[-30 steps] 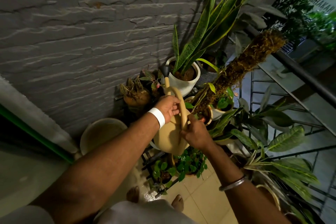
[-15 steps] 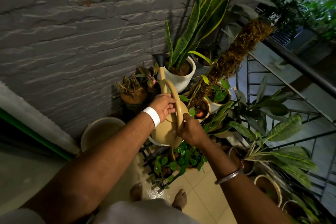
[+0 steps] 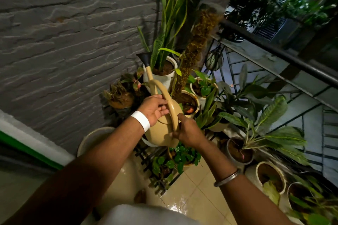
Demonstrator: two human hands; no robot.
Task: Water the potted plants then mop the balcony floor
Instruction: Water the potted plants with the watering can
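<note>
Change from earlier frame: your watering can (image 3: 164, 126) sits more level than half a second ago; the spout head has lifted from just in front of the white pot's rim to beside it.
Left hand: your left hand (image 3: 155, 108) has loosened; the fingers (image 3: 161, 102) now lie half open against the can's arched handle and shoulder instead of curling over it.
Right hand: your right hand (image 3: 188, 131) remains clenched on the rear of the handle, carrying the can.
Can location: held in the air above the small-leaved plant (image 3: 180, 158) on the metal rack, in front of the grey textured wall (image 3: 64, 42).
Long axis: runs from the beige body near you, up the thin spout, away from you and slightly left.
Pointing: the black rose (image 3: 145, 58) faces up and away, just left of the white pot (image 3: 164, 76) holding the snake plant (image 3: 170, 29).
Water flow: cannot tell.
Floor: the tiled floor (image 3: 197, 197) shows a wet sheen near your feet.
</note>
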